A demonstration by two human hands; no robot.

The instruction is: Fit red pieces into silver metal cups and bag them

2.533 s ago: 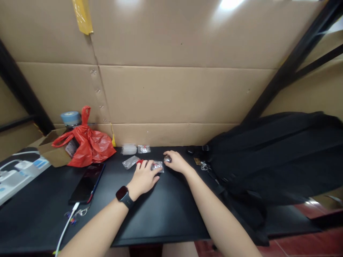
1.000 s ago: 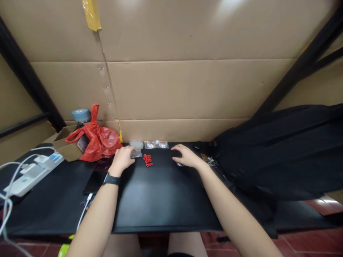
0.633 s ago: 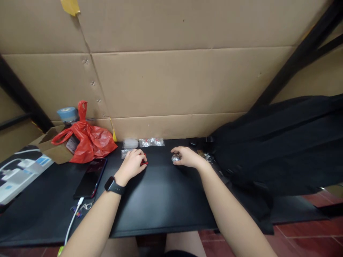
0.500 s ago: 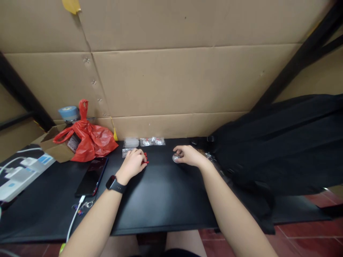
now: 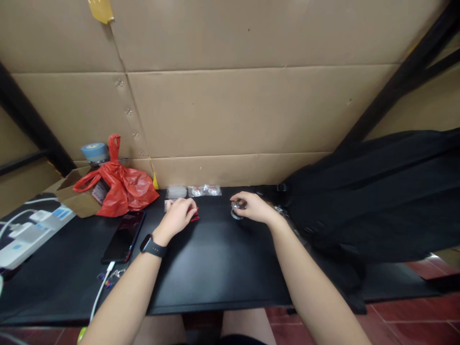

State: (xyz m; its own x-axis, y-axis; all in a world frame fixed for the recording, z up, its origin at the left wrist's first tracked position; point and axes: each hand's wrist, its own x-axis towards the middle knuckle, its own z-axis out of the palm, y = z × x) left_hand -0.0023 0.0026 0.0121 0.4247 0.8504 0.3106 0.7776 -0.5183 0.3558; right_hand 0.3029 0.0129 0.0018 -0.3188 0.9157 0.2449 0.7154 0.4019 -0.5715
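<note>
My left hand (image 5: 181,214), with a dark watch on its wrist, rests on the black table, its fingers closed on a red cord (image 5: 195,215) that partly shows beside the fingertips. Further right, my right hand (image 5: 249,207) pinches a small clear round piece (image 5: 237,205) by its edges. Just under that piece, another clear round part (image 5: 235,214) shows at the table; whether the two touch I cannot tell. Behind my left hand lie clear plastic packets (image 5: 177,192), and beside them two small packets (image 5: 212,190) with round items and bits of red inside.
At the left are a red plastic bag (image 5: 125,189), a cardboard box (image 5: 77,196), a blue-lidded jar (image 5: 95,152), a phone (image 5: 125,237) with a white cable and a power strip (image 5: 34,235). A large black bag (image 5: 381,196) covers the right side. A cardboard wall (image 5: 223,115) stands behind.
My right hand has lifted slightly, raising the clear round piece so that a second round part shows below it. My left hand has shifted a little left, and the red cord's visible shape has changed.
</note>
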